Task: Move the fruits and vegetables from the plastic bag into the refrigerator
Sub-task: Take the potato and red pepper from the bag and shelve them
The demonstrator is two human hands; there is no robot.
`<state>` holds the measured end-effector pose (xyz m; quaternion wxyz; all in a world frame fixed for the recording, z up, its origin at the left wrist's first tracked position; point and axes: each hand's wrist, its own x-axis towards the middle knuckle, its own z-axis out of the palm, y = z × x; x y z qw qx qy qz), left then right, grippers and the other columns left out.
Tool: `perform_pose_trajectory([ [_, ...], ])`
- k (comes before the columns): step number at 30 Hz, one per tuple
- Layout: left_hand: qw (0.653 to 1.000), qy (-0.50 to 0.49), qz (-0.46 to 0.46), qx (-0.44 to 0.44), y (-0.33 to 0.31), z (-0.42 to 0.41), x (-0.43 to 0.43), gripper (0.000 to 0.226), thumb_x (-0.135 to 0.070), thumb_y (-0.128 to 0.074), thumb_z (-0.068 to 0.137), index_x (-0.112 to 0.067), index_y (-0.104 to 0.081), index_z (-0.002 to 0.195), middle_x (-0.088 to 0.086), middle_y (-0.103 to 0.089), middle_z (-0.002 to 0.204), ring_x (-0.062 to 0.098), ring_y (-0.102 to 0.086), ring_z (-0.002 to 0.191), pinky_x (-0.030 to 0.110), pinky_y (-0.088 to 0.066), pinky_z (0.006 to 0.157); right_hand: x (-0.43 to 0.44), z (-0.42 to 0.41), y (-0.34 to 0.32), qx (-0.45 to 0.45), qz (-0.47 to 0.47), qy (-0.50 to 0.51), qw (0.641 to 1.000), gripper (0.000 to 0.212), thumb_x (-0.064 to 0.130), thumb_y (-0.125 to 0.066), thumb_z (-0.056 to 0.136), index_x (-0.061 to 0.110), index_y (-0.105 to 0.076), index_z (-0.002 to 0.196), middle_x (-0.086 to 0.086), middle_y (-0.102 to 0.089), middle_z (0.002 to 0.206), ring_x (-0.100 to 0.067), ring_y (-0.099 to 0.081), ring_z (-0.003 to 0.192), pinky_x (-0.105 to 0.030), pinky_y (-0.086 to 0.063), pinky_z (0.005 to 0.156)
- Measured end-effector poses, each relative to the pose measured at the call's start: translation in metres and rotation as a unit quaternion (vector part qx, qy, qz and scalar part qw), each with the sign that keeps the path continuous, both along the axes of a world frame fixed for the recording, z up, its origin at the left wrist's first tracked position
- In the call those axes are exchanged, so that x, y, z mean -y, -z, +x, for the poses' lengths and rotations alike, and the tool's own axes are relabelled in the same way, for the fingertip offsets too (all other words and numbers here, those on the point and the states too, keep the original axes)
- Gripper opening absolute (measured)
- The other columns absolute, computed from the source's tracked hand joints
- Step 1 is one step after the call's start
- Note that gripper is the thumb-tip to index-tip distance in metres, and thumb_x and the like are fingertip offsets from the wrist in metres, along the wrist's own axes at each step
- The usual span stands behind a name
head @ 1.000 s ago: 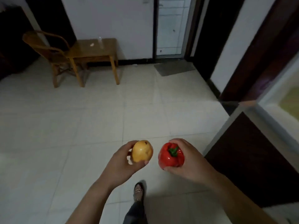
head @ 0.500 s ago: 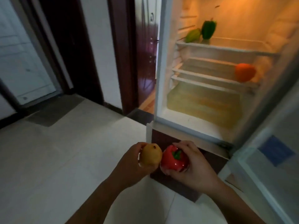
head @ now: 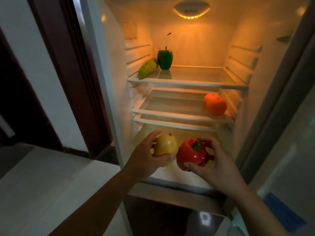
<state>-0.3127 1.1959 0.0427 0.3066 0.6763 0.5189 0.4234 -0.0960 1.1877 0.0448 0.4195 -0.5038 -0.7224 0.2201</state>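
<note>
A yellow pear [head: 166, 147] is gripped in the left hand [head: 144, 157], with the fingers curled round it, at the lower centre of the frame. Just to its right, a red bell pepper [head: 192, 155] is held by the right hand [head: 216, 164], thumb beneath and fingers curled over the top. Both are held at the mouth of the open refrigerator [head: 115, 82], before its lowest compartment, and have not been set down. Higher in the frame, a green bell pepper [head: 165, 57] is seen upright on the top shelf [head: 196, 74], with a long green vegetable [head: 147, 68] lying to its left. Two oranges [head: 215, 104] are seen at the right end of the middle shelf [head: 170, 106]. The task is judged partly done: some produce is stored, and two pieces remain to be placed. The plastic bag is not in view, so what is left in it cannot be told.
</note>
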Motion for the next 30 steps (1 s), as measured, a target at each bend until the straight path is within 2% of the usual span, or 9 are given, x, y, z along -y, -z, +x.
perform_pose_trajectory([
  [3, 0.998, 0.017, 0.067, 0.0, -0.02, 0.001, -0.039, 0.06, -0.031, -0.078, 0.071, -0.039, -0.043, 0.119, -0.023, -0.048, 0.116, -0.007, -0.05, 0.105, 0.011, -0.05, 0.075, -0.037, 0.004, -0.009, -0.014, 0.022, 0.005, 1.0, 0.078, 0.045, -0.083, 0.054, 0.04, -0.04, 0.119, 0.022, -0.046, 0.116, -0.002, -0.05, 0.107, -0.018, -0.049, 0.081],
  [6, 0.993, 0.004, 0.118, -0.016, -0.033, 0.0, -0.066, 0.064, -0.048, -0.075, 0.064, -0.036, -0.045, 0.119, -0.022, -0.05, 0.118, -0.001, -0.052, 0.107, 0.016, -0.053, 0.077, -0.069, 0.008, -0.016, -0.022, 0.071, 0.0, 0.997, 0.071, 0.051, -0.078, 0.051, 0.035, -0.047, 0.113, 0.015, -0.047, 0.119, -0.005, -0.05, 0.111, -0.025, -0.051, 0.085],
  [11, 0.989, -0.009, 0.142, -0.044, -0.04, -0.002, -0.095, 0.07, -0.049, -0.074, 0.061, -0.032, -0.046, 0.123, -0.018, -0.051, 0.119, 0.004, -0.054, 0.107, 0.017, -0.054, 0.078, -0.099, 0.009, -0.022, -0.009, 0.092, 0.023, 0.995, 0.069, 0.031, -0.087, 0.055, 0.04, -0.048, 0.111, 0.019, -0.043, 0.119, 0.007, -0.043, 0.112, -0.016, -0.045, 0.084],
  [14, 0.986, -0.005, 0.161, -0.038, -0.054, -0.004, -0.112, 0.071, -0.048, -0.077, 0.062, -0.038, -0.042, 0.123, -0.023, -0.05, 0.115, 0.0, -0.054, 0.107, 0.013, -0.052, 0.077, -0.11, 0.008, -0.033, -0.006, 0.105, 0.041, 0.994, 0.071, 0.038, -0.087, 0.055, 0.035, -0.052, 0.116, 0.013, -0.046, 0.12, 0.003, -0.046, 0.111, -0.016, -0.05, 0.083],
  [17, 0.983, 0.006, 0.184, -0.006, -0.086, -0.005, -0.127, 0.062, -0.054, -0.067, 0.06, -0.042, -0.044, 0.116, -0.022, -0.053, 0.113, 0.0, -0.055, 0.105, 0.016, -0.054, 0.073, -0.118, 0.005, -0.057, -0.031, 0.14, 0.044, 0.989, 0.07, 0.042, -0.082, 0.055, 0.031, -0.054, 0.118, 0.011, -0.05, 0.119, -0.004, -0.051, 0.11, -0.017, -0.05, 0.081],
  [19, 0.979, 0.02, 0.202, 0.021, -0.11, -0.008, -0.139, 0.058, -0.05, -0.069, 0.062, -0.044, -0.045, 0.114, -0.018, -0.054, 0.116, 0.002, -0.056, 0.105, 0.014, -0.053, 0.073, -0.122, 0.002, -0.077, -0.055, 0.175, 0.046, 0.982, 0.069, 0.048, -0.075, 0.057, 0.026, -0.055, 0.119, 0.014, -0.052, 0.118, -0.009, -0.054, 0.109, -0.02, -0.05, 0.082],
  [22, 0.973, 0.007, 0.23, 0.029, -0.143, -0.014, -0.166, 0.058, -0.031, -0.078, 0.07, -0.039, -0.046, 0.117, -0.012, -0.052, 0.119, 0.002, -0.053, 0.107, 0.013, -0.052, 0.074, -0.131, -0.006, -0.104, -0.101, 0.199, 0.038, 0.974, 0.067, 0.047, -0.072, 0.059, 0.027, -0.054, 0.12, 0.015, -0.054, 0.118, -0.007, -0.054, 0.11, -0.017, -0.051, 0.08],
  [27, 0.967, -0.043, 0.248, -0.045, -0.174, -0.022, -0.221, 0.059, -0.027, -0.077, 0.071, -0.023, -0.048, 0.122, -0.004, -0.053, 0.121, 0.012, -0.053, 0.105, 0.03, -0.05, 0.086, -0.164, -0.018, -0.137, -0.123, 0.234, 0.066, 0.962, 0.063, 0.044, -0.074, 0.06, 0.031, -0.055, 0.118, 0.008, -0.058, 0.116, -0.007, -0.056, 0.108, -0.019, -0.052, 0.079],
  [30, 0.954, -0.06, 0.269, -0.118, -0.178, -0.019, -0.241, 0.065, -0.032, -0.074, 0.072, -0.023, -0.043, 0.129, 0.0, -0.052, 0.124, 0.017, -0.054, 0.107, 0.028, -0.044, 0.09, -0.192, -0.024, -0.151, -0.109, 0.234, 0.093, 0.962, 0.064, 0.047, -0.074, 0.059, 0.032, -0.054, 0.118, 0.01, -0.057, 0.117, -0.006, -0.056, 0.107, -0.025, -0.053, 0.081],
])
